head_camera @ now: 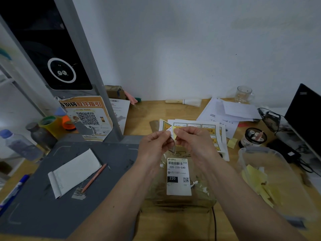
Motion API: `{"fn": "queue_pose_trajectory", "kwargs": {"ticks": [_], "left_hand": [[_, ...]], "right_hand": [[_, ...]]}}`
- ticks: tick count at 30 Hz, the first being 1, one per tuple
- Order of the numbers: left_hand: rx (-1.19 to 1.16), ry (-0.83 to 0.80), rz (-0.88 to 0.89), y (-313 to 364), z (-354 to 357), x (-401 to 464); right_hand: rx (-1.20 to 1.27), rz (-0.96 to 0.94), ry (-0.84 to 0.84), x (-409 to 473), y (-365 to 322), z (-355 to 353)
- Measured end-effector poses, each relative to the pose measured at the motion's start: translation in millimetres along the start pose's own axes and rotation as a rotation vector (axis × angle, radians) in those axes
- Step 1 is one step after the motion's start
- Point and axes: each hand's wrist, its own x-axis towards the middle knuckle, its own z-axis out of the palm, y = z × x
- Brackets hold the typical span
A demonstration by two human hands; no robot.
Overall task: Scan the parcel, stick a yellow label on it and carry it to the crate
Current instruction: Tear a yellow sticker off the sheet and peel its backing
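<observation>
The parcel [177, 197], a brown package in clear plastic with a white shipping label reading 220-220-C40, lies flat on the wooden desk below my hands. My left hand [154, 145] and my right hand [194, 141] are raised above its far end, pinching between them a small yellow label [172, 133] with its white backing partly peeled. Behind my hands lies a sheet of yellow labels [208, 129]. No crate is visible.
A grey scanning stand's base [69, 180] carries a notepad [74, 173] and a pencil [94, 177] at left. A clear plastic bin [278, 180] with yellow scraps stands at right. Bottles, tape rolls, papers, a glass mug [244, 93] and a laptop [305, 115] ring the desk.
</observation>
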Motion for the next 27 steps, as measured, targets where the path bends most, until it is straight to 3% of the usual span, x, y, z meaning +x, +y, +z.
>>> {"fn": "queue_pose_trajectory", "kwargs": {"ticks": [27], "left_hand": [[-0.018,0.046,-0.006,5.1,3.0,0.9]], "right_hand": [[-0.042,-0.043,0.054,5.1,-0.5,-1.1]]}}
